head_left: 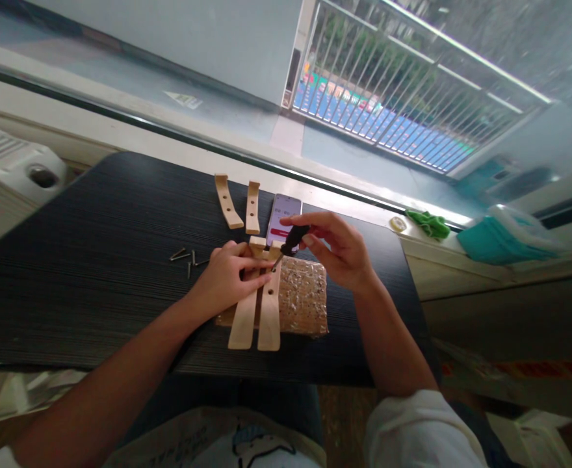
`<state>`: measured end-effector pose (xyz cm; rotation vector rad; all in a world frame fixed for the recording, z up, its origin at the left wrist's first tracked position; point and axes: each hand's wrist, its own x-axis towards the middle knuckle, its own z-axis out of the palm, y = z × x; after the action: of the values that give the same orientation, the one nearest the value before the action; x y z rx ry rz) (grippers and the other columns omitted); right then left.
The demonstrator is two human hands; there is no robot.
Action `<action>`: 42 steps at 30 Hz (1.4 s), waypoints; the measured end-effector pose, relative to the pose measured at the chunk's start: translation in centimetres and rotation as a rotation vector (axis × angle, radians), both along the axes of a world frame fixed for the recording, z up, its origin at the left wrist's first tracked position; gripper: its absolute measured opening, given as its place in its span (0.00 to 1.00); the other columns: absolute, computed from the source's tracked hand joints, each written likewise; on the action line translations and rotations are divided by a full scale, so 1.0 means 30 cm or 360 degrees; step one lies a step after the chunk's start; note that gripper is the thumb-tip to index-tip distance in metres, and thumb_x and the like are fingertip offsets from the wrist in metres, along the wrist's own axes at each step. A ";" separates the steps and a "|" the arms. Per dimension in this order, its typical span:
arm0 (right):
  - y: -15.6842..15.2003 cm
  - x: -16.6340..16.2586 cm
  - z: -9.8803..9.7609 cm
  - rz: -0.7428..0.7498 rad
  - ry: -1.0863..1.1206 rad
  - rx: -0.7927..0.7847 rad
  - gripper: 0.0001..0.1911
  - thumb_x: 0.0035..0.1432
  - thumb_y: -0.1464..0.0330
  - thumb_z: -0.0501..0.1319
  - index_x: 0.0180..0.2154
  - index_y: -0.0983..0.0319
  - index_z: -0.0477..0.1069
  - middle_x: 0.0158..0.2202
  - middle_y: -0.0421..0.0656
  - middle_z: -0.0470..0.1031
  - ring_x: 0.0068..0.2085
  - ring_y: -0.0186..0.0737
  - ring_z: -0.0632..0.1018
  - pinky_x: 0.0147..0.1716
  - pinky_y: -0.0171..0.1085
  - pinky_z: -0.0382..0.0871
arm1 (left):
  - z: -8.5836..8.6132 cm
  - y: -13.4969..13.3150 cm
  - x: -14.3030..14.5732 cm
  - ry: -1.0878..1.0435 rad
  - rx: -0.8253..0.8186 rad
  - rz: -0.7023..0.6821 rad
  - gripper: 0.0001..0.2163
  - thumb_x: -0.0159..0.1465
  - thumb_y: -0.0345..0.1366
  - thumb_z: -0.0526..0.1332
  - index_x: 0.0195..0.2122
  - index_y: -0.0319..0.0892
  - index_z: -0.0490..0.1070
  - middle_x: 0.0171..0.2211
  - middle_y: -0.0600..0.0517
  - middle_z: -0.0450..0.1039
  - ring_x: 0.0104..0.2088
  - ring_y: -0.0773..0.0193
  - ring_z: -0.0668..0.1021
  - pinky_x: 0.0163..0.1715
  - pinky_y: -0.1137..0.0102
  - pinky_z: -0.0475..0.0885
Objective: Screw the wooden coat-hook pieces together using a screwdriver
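Black tabletop (pixel 120 260) bears screws (pixel 189 270), phone (pixel 286 207) — left hand (pixel 228 274) spread across wooden pieces (pixel 269 325), right hand (pixel 343 252) pinching screwdriver (pixel 294 238).

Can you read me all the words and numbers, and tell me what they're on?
Phone: digits, maybe "00:00", too blurred to be sure.
Red button on its screen: too small to read.
Shirt: letters, too blurred to read.
White mark outside: too blurred to tell if it's writing.

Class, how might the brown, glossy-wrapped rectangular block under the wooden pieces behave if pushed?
The brown, glossy-wrapped rectangular block would probably slide rather than roll, being broad and boxy. Its shiny surface may feel slippery. The pale, curved wooden pieces lying across it could shift too.
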<state>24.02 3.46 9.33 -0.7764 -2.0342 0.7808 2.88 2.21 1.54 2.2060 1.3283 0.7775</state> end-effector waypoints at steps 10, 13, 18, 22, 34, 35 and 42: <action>0.005 0.003 -0.007 -0.0053 0.0013 -0.0010 0.14 0.62 0.68 0.58 0.50 0.53 0.69 0.45 0.37 0.79 0.39 0.32 0.78 0.36 0.35 0.74 | -0.004 0.003 -0.003 -0.0029 0.0007 -0.0011 0.10 0.58 0.38 0.68 0.42 0.51 0.81 0.38 0.49 0.76 0.40 0.55 0.72 0.46 0.57 0.67; 0.005 0.003 -0.007 -0.0109 -0.0030 -0.0025 0.14 0.62 0.66 0.58 0.50 0.54 0.69 0.44 0.38 0.79 0.38 0.32 0.78 0.37 0.36 0.74 | -0.003 0.003 -0.003 -0.0019 0.0015 -0.0014 0.10 0.58 0.38 0.67 0.42 0.51 0.81 0.38 0.49 0.76 0.40 0.55 0.72 0.45 0.57 0.67; 0.007 0.000 -0.011 -0.0142 -0.0002 -0.0055 0.14 0.61 0.63 0.60 0.49 0.54 0.70 0.39 0.37 0.78 0.37 0.32 0.78 0.37 0.36 0.74 | 0.000 0.002 -0.001 0.0000 0.0005 -0.0005 0.10 0.58 0.39 0.67 0.42 0.51 0.81 0.37 0.49 0.76 0.40 0.55 0.72 0.44 0.58 0.67; 0.008 -0.003 -0.016 -0.0148 0.0047 -0.0028 0.14 0.61 0.62 0.60 0.49 0.54 0.70 0.38 0.37 0.78 0.35 0.32 0.77 0.35 0.35 0.74 | 0.000 0.003 -0.001 0.0006 -0.0003 -0.0003 0.10 0.58 0.39 0.67 0.41 0.51 0.81 0.37 0.49 0.76 0.40 0.55 0.72 0.45 0.57 0.67; 0.012 -0.012 -0.025 -0.0270 0.0031 0.0042 0.15 0.58 0.57 0.62 0.46 0.54 0.70 0.30 0.36 0.74 0.31 0.31 0.75 0.30 0.35 0.70 | -0.003 0.002 -0.002 -0.0048 -0.0018 -0.0003 0.10 0.58 0.39 0.68 0.42 0.51 0.81 0.37 0.49 0.76 0.40 0.55 0.72 0.46 0.57 0.67; 0.012 -0.012 -0.027 -0.0267 0.0045 0.0053 0.15 0.58 0.57 0.62 0.45 0.54 0.70 0.30 0.36 0.74 0.30 0.31 0.75 0.30 0.35 0.69 | -0.004 0.002 -0.002 -0.0048 -0.0017 -0.0007 0.10 0.58 0.39 0.67 0.42 0.51 0.81 0.37 0.49 0.76 0.40 0.55 0.72 0.45 0.57 0.67; 0.013 -0.016 -0.036 -0.0281 0.0080 0.0101 0.14 0.57 0.57 0.63 0.45 0.53 0.71 0.29 0.35 0.71 0.29 0.30 0.72 0.28 0.35 0.69 | -0.003 0.001 -0.001 -0.0048 -0.0015 -0.0004 0.10 0.58 0.38 0.68 0.42 0.51 0.81 0.36 0.49 0.76 0.40 0.55 0.72 0.45 0.57 0.67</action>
<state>23.54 3.84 8.24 -0.8779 -1.9070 0.6268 2.87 2.24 1.44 2.1800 1.3115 0.7989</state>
